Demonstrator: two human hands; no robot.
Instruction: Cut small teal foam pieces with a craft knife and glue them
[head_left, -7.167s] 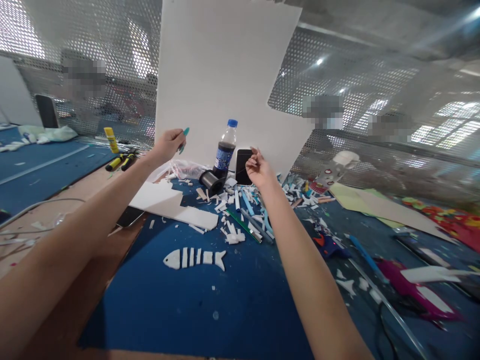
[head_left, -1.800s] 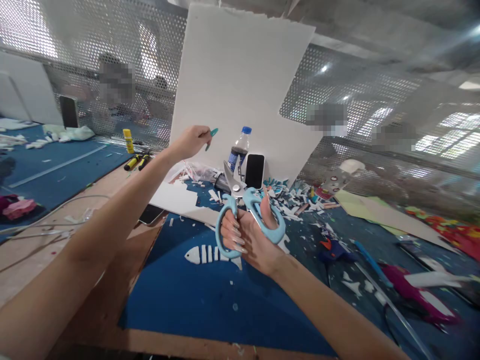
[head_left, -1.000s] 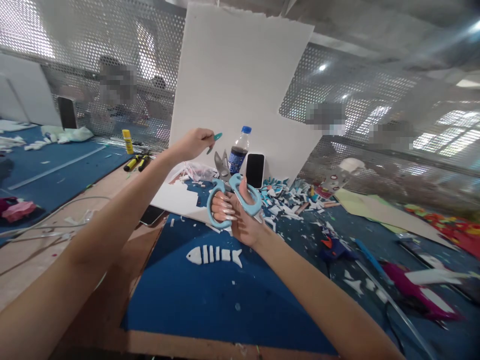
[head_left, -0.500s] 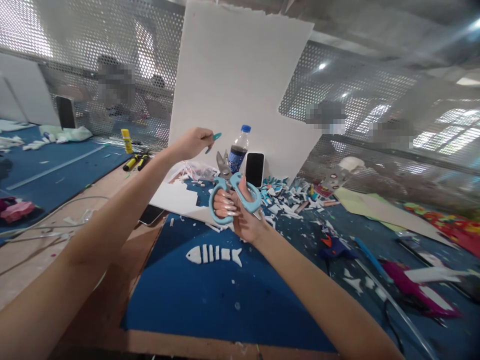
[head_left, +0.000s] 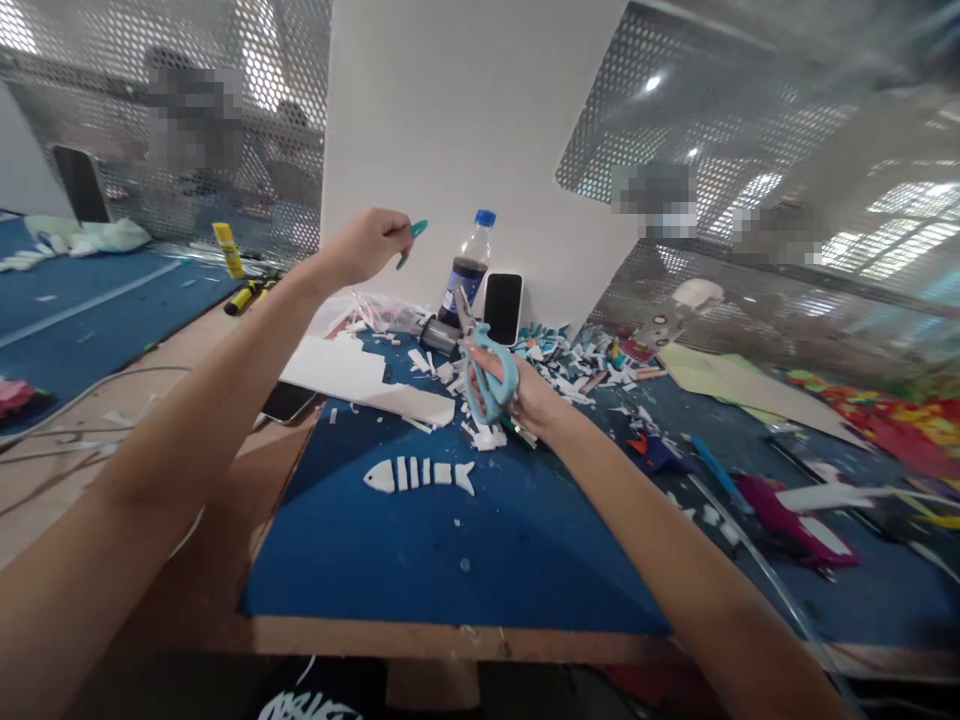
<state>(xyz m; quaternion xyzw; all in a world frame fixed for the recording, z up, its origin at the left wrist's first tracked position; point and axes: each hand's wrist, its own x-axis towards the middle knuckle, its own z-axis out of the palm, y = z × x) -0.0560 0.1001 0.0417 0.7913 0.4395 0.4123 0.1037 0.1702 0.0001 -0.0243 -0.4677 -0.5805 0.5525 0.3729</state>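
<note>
My left hand (head_left: 367, 245) is raised at the left above the table, its fingers pinched on a small teal piece (head_left: 418, 229) whose pointed ends stick out past the fingertips. My right hand (head_left: 529, 395) grips scissors (head_left: 491, 385) by their light blue handles. Their metal blades point up and away, in front of a dark drink bottle (head_left: 469, 270) with a blue cap. On the blue mat (head_left: 450, 575) below lies a white fish (head_left: 420, 475) laid out in separate parts: a head with a dark eye, several narrow strips, a block and a tail.
White and teal scraps (head_left: 559, 360) are heaped behind my right hand. A phone (head_left: 502, 308) leans against a white board (head_left: 480, 120). A white sheet (head_left: 337, 375) partly covers another phone (head_left: 289, 402). A glue stick (head_left: 228, 250) stands left; a magenta tool (head_left: 795, 520) lies right.
The scissors have turned in my right hand, and their spread blades now look closer together. My left hand still pinches the teal piece. The camera view has tilted downward.
</note>
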